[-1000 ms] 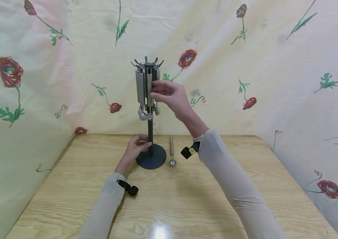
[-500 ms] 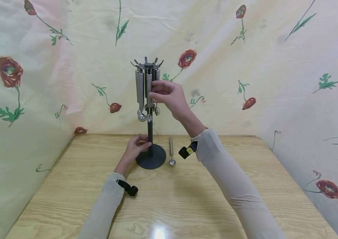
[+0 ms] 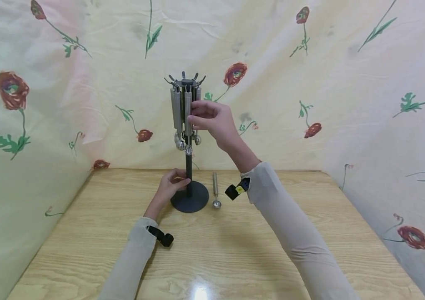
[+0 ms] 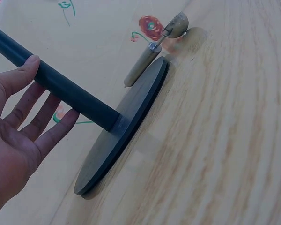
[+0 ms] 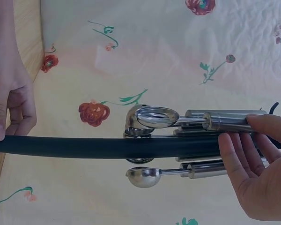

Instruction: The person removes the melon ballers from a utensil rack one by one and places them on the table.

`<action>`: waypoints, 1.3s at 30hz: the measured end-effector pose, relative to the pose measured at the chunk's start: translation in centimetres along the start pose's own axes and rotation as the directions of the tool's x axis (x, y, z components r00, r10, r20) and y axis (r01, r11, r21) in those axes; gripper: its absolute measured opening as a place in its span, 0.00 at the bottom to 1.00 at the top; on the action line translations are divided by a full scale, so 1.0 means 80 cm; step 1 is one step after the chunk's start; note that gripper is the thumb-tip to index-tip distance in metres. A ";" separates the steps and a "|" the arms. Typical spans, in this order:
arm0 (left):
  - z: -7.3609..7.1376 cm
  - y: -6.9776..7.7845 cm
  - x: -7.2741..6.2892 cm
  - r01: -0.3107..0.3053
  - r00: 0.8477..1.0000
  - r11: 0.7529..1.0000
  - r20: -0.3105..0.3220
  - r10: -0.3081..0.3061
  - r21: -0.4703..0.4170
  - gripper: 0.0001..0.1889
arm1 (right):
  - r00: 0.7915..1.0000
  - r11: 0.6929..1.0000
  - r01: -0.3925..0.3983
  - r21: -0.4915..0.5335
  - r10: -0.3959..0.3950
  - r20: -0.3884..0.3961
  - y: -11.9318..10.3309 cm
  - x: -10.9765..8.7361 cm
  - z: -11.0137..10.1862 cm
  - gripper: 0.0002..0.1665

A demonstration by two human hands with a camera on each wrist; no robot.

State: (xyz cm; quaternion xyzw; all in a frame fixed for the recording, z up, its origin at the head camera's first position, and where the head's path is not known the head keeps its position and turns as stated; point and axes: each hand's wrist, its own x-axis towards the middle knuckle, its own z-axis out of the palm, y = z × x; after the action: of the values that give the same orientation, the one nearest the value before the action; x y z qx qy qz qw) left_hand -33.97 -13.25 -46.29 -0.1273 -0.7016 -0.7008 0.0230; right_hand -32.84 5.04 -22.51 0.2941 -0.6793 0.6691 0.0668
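Observation:
A black stand (image 3: 188,166) with a round base rises from the table, and several steel ice cream scoops (image 3: 176,112) hang from its crown of hooks (image 3: 184,81). My right hand (image 3: 214,121) pinches the handle of the front ice cream scoop (image 3: 188,114) between thumb and fingers, bowl downward. The right wrist view shows this scoop's bowl (image 5: 155,116) beside the pole. Low on the pole, my left hand (image 3: 171,183) holds it, thumb and fingertips touching it in the left wrist view. Another ice cream scoop (image 3: 215,189) lies on the table right of the base.
The wooden table (image 3: 272,241) reflects a bright spot near its front edge. A flower-patterned cloth (image 3: 272,104) hangs behind it and along both sides. The stand's round base (image 4: 131,131) lies flat on the tabletop.
The front scoop in my right hand has sunk slightly, and the hanging scoop beside it has swayed a little. My left hand stays in place on the pole.

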 end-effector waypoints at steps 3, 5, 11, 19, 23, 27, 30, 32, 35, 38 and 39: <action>0.000 0.000 0.000 0.002 1.000 1.000 -0.005 -0.002 -0.005 0.18 | 1.000 1.000 0.003 -0.001 -0.003 0.001 -0.004 -0.001 0.000 0.20; 0.000 -0.001 0.000 0.002 1.000 1.000 -0.007 -0.003 -0.006 0.18 | 1.000 1.000 0.003 0.000 -0.003 0.000 -0.006 -0.001 -0.001 0.20; 0.002 -0.001 0.000 -0.003 1.000 1.000 -0.010 0.003 -0.006 0.16 | 1.000 1.000 0.011 0.012 -0.011 0.002 -0.013 -0.002 -0.003 0.20; -0.001 -0.001 0.000 0.009 1.000 1.000 -0.004 -0.009 0.004 0.17 | 1.000 0.999 0.014 0.030 -0.014 0.021 -0.021 -0.008 -0.005 0.20; -0.002 0.000 0.000 0.021 1.000 1.000 0.006 -0.021 -0.002 0.17 | 0.999 1.000 -0.004 0.030 0.002 0.049 -0.016 -0.017 -0.009 0.20; -0.001 -0.002 0.001 0.024 1.000 1.000 0.006 -0.024 -0.011 0.17 | 0.996 1.000 -0.013 -0.012 0.014 0.083 -0.004 -0.030 -0.017 0.20; -0.001 -0.003 0.001 0.020 1.000 1.000 0.000 -0.020 0.000 0.17 | 0.995 0.999 -0.029 -0.032 0.032 0.093 0.010 -0.038 -0.025 0.20; 0.000 -0.003 0.001 0.013 1.000 1.000 -0.005 -0.012 0.012 0.17 | 0.994 0.998 -0.058 -0.036 0.061 0.088 0.021 -0.044 -0.032 0.20; 0.000 -0.002 0.000 -0.002 1.000 1.000 -0.005 0.002 0.021 0.17 | 0.991 0.992 -0.118 -0.046 0.121 0.061 0.041 -0.054 -0.045 0.20; -0.001 -0.003 0.001 -0.015 1.000 1.000 -0.002 0.015 0.014 0.17 | 0.982 0.981 -0.187 -0.050 0.188 0.022 0.063 -0.064 -0.060 0.21; -0.001 -0.003 0.001 -0.016 1.000 1.000 0.001 0.016 0.010 0.16 | 0.977 0.976 -0.210 -0.052 0.211 0.008 0.071 -0.067 -0.065 0.21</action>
State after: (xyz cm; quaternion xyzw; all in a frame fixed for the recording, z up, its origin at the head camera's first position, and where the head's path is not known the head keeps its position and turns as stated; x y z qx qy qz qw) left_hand -34.12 -13.32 -46.52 -0.1331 -0.7040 -0.6970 0.0291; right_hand -32.77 11.23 -29.52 0.2233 -0.7237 0.6530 -0.0017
